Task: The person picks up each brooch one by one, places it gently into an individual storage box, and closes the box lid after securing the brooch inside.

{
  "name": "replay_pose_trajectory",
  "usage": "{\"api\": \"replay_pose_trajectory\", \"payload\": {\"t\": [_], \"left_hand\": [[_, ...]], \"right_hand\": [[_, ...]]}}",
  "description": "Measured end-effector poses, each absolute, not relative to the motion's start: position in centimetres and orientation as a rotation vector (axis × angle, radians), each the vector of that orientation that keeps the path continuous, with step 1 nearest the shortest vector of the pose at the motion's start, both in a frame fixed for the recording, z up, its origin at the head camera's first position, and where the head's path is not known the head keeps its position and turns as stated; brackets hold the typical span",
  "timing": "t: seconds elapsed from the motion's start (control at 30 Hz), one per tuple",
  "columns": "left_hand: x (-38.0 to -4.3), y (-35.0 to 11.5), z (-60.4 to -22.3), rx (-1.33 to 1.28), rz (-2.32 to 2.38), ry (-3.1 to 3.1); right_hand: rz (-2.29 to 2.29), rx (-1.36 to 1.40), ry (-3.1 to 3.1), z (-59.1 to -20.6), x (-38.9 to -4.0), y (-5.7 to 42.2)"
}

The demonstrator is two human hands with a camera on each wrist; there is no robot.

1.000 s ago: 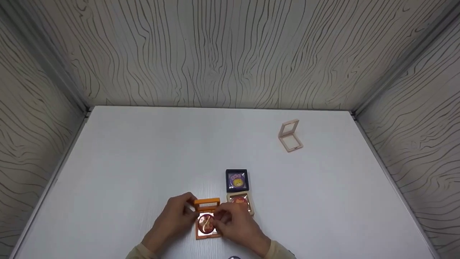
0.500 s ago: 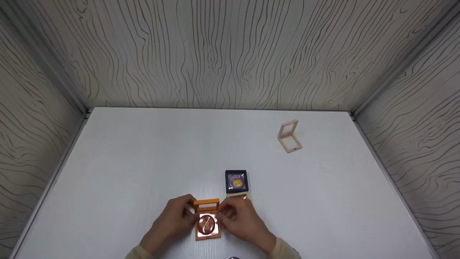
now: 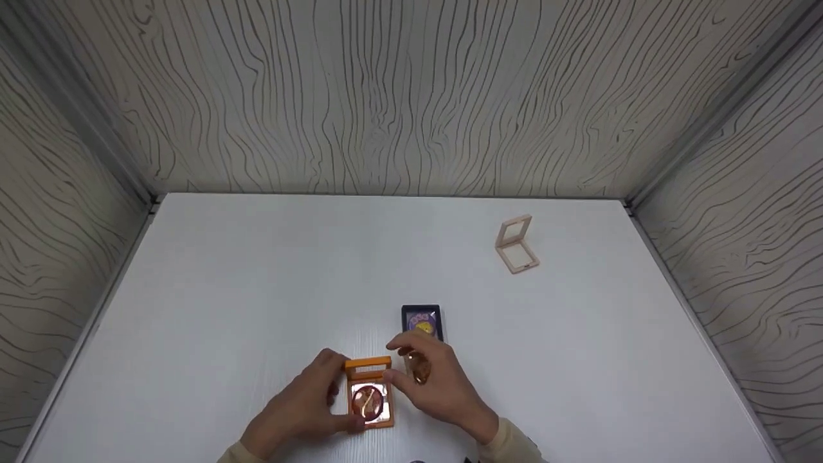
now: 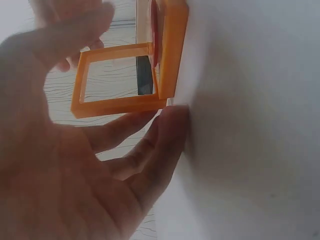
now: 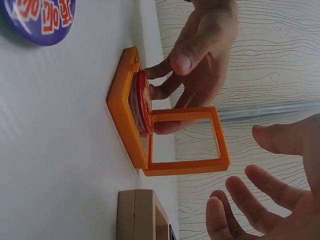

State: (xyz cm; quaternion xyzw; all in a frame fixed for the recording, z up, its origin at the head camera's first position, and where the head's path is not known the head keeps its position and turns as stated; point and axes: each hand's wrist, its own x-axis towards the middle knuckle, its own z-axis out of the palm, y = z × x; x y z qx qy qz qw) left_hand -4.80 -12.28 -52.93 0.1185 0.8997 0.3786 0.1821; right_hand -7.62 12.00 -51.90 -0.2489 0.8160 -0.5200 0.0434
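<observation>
From my remote post, I see the orange case (image 5: 122, 102) on the white counter (image 3: 257, 270), close to the person and between the two hands. Its base lies flat and its lid (image 5: 185, 168) stands up from the hinge at the back. A round red badge (image 5: 144, 102) sits in the base.

The left hand (image 3: 305, 402) is loosely curved along the case's left side, its fingers by the hinge and its thumb spread away toward the front corner; I see no firm grip. The right hand (image 3: 443, 382) is widely parted, thumb and fingers well separated, with nothing in it. From overhead its thumb overlaps the lid's right edge, but my right wrist view shows a gap there.

Just right of the orange case I find a beige case (image 5: 135, 212), mostly hidden from above by the right hand. Behind it lies a dark case (image 3: 421, 308) with a purple and yellow badge (image 3: 422, 321) inside. Well apart, toward the far right, a pale pink case (image 3: 511, 242) stands open, lid raised. My right wrist view also shows a loose purple badge (image 5: 42, 17) with red lettering on the counter.
</observation>
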Motion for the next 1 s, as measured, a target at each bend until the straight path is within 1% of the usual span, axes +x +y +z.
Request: {"api": "replay_pose_trajectory", "payload": {"t": [0.13,0.4,1.0], "left_hand": [[-4.7,-12.4,-53.2,0.386,1.049,2.512],[-4.6,-12.4,-53.6,0.383,1.017,2.557],[-4.5,-12.3,-53.5,0.374,1.065,2.571]], "right_hand": [[-1.571,-0.758,2.473,-52.2,-7.6,11.7],[-1.533,-0.697,2.429,-52.7,-7.7,11.5],[-1.465,-0.798,2.434,-53.2,-7.9,11.7]]}}
